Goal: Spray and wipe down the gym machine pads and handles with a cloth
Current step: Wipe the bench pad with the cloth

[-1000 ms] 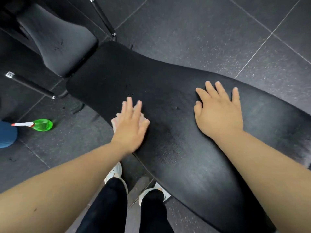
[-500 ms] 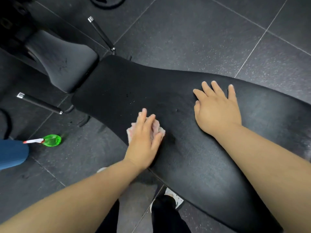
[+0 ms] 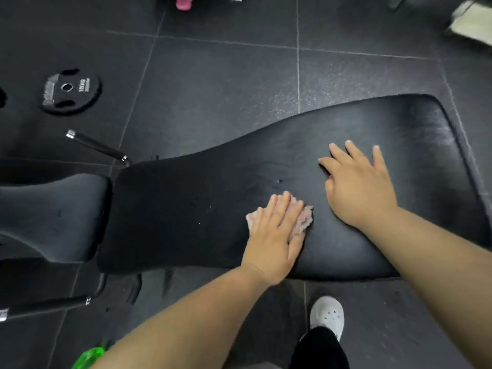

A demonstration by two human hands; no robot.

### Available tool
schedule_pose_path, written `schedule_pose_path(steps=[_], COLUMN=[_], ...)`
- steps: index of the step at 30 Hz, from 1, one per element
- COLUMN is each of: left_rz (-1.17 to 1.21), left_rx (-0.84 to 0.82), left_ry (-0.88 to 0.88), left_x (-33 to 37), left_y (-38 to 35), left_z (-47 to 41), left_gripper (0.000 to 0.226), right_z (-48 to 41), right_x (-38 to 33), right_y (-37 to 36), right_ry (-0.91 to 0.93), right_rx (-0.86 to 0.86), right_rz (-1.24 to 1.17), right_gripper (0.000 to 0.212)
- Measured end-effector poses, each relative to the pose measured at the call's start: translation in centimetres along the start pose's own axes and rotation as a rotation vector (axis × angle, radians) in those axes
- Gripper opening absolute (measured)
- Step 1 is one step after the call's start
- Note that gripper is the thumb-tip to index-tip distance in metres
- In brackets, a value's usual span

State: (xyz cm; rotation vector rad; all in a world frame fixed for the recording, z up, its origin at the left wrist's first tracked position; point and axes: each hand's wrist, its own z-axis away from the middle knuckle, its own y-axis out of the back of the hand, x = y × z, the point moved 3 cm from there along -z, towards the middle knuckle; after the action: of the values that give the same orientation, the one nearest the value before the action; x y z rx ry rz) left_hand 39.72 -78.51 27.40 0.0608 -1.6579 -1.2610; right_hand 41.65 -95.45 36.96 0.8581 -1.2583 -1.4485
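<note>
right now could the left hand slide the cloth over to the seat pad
Probably: the left hand presses the cloth on the back pad, and only bare pad lies between it and the seat pad.

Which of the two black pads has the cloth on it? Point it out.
The long back pad, on the right: the left hand presses the pink cloth flat on it. The smaller seat pad at left carries no cloth.

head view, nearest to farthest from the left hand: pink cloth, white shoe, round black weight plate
1. Crumpled pink cloth, pressed under the left hand.
2. White shoe, on the floor lower right.
3. Round black weight plate, on the floor far upper left.
</note>
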Motion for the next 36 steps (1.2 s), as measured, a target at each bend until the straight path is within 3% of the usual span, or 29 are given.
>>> schedule_pose_path(steps=[2, 6, 7, 11, 13, 17, 21, 23, 27, 31, 33, 36], left_rz=[-0.056, 0.035, 0.067, 0.033, 0.035, 0.079, 0.05, -0.005, -0.058, -0.023, -0.017, 0.01], left_rx=[0.024, 0.192, 0.224, 0.15, 0.116, 0.12, 0.3, 0.323, 0.258, 0.086, 0.127, 0.27], left_ry=[0.156, 0.69, 0.691, 0.059, -0.062, -0.09, 0.363, 0.423, -0.01, -0.321, -0.16, 0.334], left_x=[-3.0, -5.4, -4.4, 1.0, 0.5, -4.4, -10.6, -9.0, -2.4, -7.8, -13.1, -15.7], left_y=[1.1, 2.6, 2.6, 0.1, -0.4, 0.6, 2.5, 1.4, -1.4, 0.6, 1.9, 2.8], left_z=[-0.3, -0.5, -0.6, 1.2, 1.8, -1.0, -2.6, -1.5, 0.6, 3.3, 4.0, 2.9], left_gripper=[0.06, 0.055, 0.054, 0.062, 0.062, 0.053, 0.048, 0.041, 0.05, 0.054, 0.051, 0.036], right_z=[2.2, 5.9, 6.2, 6.4, 6.4, 5.4, 4.7, 4.6, 3.1, 2.6, 2.6, 2.0], right_x=[0.2, -0.4, -0.8, -1.4, -1.3, -2.7, -3.7, -3.7, -4.3, -4.5, -5.0, -7.5], right_y=[0.3, -0.5, -0.7, -1.8, -2.5, -3.8, -4.3, -4.4, -4.5, -4.2, -4.6, -5.4], right_ry=[-0.086, -0.157, -0.155, -0.106, -0.115, -0.193, -0.197, -0.198, -0.166, -0.196, -0.243, -0.245], right_rx=[0.006, 0.059, 0.074, 0.129, 0.173, 0.188, 0.222, 0.224, 0.132, 0.064, 0.058, 0.085], right_rz=[0.009, 0.025, 0.035, 0.055, 0.078, 0.133, 0.139, 0.158, 0.203, 0.224, 0.216, 0.181], right_gripper=[0.048, 0.052, 0.053, 0.052, 0.051, 0.053, 0.051, 0.051, 0.055, 0.056, 0.058, 0.06])
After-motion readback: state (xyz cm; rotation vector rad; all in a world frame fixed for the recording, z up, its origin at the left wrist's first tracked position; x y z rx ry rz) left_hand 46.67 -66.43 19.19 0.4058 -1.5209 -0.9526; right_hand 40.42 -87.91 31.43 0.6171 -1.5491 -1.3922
